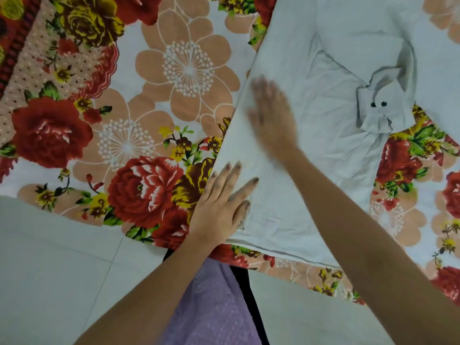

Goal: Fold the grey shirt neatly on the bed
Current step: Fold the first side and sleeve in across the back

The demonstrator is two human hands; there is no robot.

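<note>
The grey shirt (331, 125) is showing matt, creased cloth with two glossy dark buttons (383, 104), lying on a soft printed bedsheet (149, 95), with smooth pale floor tiles (49, 257) below the shirt.

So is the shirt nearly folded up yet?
Not yet, it's about partway. Done: the grey shirt lies flat on the flowery bedsheet, with one buttoned cuff folded in over the body. In hand: the left hand presses flat on the near edge while the blurred right hand seems to be smoothing wrinkles. To do: the shirt is long and wide, so it needs folding smaller.
</note>
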